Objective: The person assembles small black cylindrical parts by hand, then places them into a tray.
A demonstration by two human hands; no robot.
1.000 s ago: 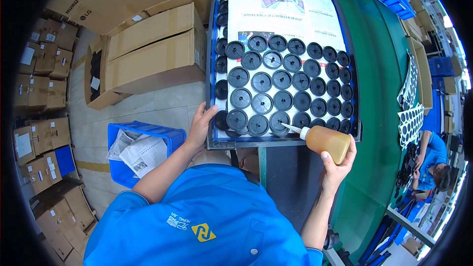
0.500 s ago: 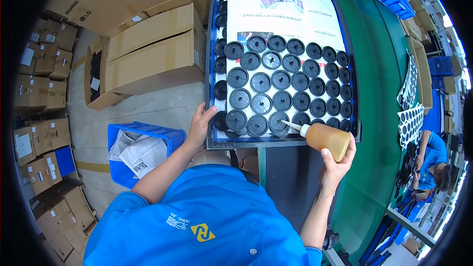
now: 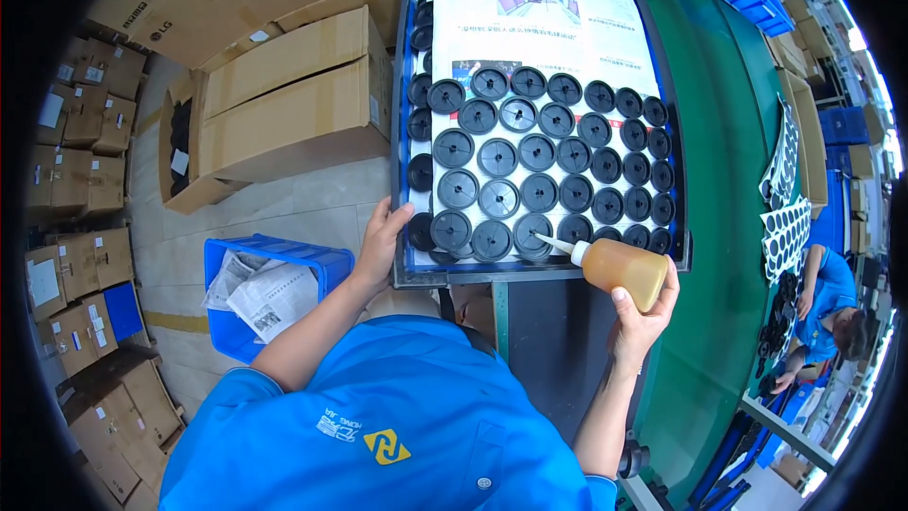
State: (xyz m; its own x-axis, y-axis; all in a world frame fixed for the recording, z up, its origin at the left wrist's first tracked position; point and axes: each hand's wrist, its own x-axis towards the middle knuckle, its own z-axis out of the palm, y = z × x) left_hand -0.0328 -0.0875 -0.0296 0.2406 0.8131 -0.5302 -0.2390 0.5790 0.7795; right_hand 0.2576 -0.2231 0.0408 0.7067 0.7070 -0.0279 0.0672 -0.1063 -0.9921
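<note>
While the right hand (image 3: 646, 322) closes around a squeeze bottle (image 3: 622, 273) of amber liquid, its thumb on the near side, the head view shows the bottle tilted at the tray's near edge. Its pale nozzle (image 3: 558, 245) points left, the tip at the middle of a black disc (image 3: 532, 248) in the nearest row; whether they touch cannot be told. Thumb and forefinger apart, the left hand (image 3: 381, 241) rests at the near left corner of the dark-rimmed tray (image 3: 473, 277); how firmly it grips cannot be told. Rows of similar round discs cover the tray's nearer part, with newspaper (image 3: 605, 47) bare beyond them. To the left stand a blue crate (image 3: 331, 260) holding crumpled newspaper and a large cardboard box (image 3: 293, 123). Right of the tray runs a green surface (image 3: 714, 161), with a co-worker (image 3: 828, 298) in blue farther off.
</note>
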